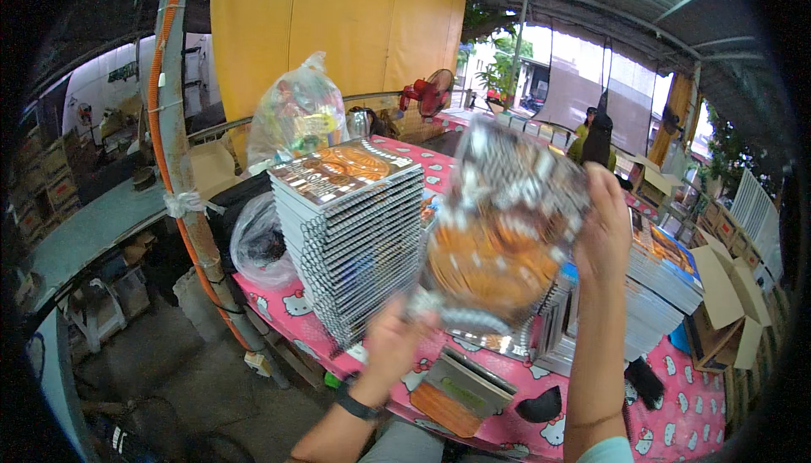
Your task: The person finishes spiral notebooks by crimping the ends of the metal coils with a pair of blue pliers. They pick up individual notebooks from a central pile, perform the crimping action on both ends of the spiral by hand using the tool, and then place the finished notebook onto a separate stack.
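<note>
Pink-patterned counter point(688, 404) stands before us, with a yellow sheet point(338, 32) hanging behind it. We hold one brown-and-orange book point(498, 247), blurred and tilted, in the air above this counter. Our left hand point(401, 340) pinches its lower left corner, as far as the blur shows, and our right hand point(606, 218) pinches its right edge, higher up. Left of the book rises a tall stack of spiral-bound books point(355, 243); at the right, near an open carton point(726, 311), other books point(663, 290) are piled.
</note>
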A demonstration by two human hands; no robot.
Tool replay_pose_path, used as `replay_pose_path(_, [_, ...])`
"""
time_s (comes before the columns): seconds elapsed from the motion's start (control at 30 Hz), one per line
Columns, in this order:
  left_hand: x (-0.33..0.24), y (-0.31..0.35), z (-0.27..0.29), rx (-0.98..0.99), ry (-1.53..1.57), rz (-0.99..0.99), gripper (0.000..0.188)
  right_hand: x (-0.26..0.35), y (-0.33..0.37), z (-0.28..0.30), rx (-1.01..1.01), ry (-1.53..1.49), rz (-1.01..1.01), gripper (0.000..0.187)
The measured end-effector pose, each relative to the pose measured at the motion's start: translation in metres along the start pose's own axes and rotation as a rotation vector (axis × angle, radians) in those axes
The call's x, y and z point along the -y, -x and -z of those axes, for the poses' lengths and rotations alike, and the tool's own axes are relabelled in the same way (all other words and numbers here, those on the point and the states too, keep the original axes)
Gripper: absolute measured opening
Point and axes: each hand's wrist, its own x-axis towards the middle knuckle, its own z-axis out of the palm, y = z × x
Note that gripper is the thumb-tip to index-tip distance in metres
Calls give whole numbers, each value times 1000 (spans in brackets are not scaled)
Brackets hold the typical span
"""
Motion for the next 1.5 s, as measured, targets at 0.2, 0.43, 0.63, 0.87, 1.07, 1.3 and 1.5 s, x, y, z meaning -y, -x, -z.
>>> replay_pose_path(0.2, [-105,-157,112,-383,131,-291,30,-83,-60,-93,171,513,277,20])
replay_pose_path(0.43, [5,-211,201,-414,-882,-254,29,-232,-51,-100,126,832,296,23])
replay_pose_path(0.63, [17,-209,168,-415,-548,-164,33,-230,-41,-113,31,405,-15,28])
replay_pose_path(0.87, [19,-211,166,-558,1,-79,32,-234,-38,-115,-4,466,53,29])
replay_pose_path(1.07, [32,-216,167,-554,85,-245,37,-222,-35,-104,97,523,51,39])
replay_pose_path(1.3, [-37,-90,122,-838,-331,-618,31,14,78,-59,1250,507,134,23])
replay_pose_path(1.5, [23,16,25,-340,-495,-540,13,45,142,-23,1048,259,652,25])
